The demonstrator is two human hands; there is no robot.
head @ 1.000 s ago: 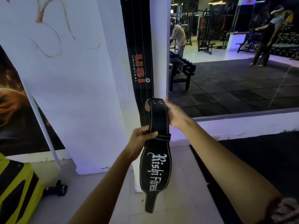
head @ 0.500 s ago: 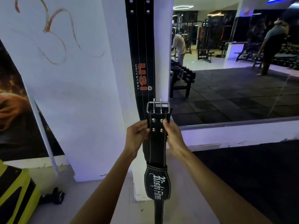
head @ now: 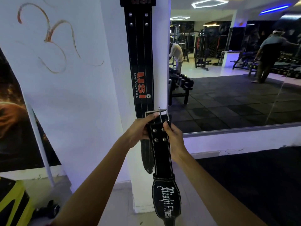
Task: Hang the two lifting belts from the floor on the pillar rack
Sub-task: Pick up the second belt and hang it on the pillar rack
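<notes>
A black lifting belt with red "USI" lettering [head: 140,62] hangs flat down the white pillar [head: 112,88]; its top runs out of the frame, so the rack is hidden. In front of its lower end I hold a second black belt [head: 160,154] upright, its white script logo low down. Its silver buckle [head: 157,113] is at the top. My left hand [head: 141,128] grips the belt's left edge just under the buckle. My right hand [head: 174,136] pinches the right edge beside the rivets.
A large wall mirror [head: 236,88] to the right reflects the gym floor, a dumbbell rack [head: 179,85] and two people. A yellow and black object [head: 14,203] sits at the lower left. A white rod [head: 40,144] leans on the wall.
The held belt went from folded and tilted to hanging straight, buckle end raised. Both hands have shifted up to just under the buckle, and the view has moved closer to the pillar.
</notes>
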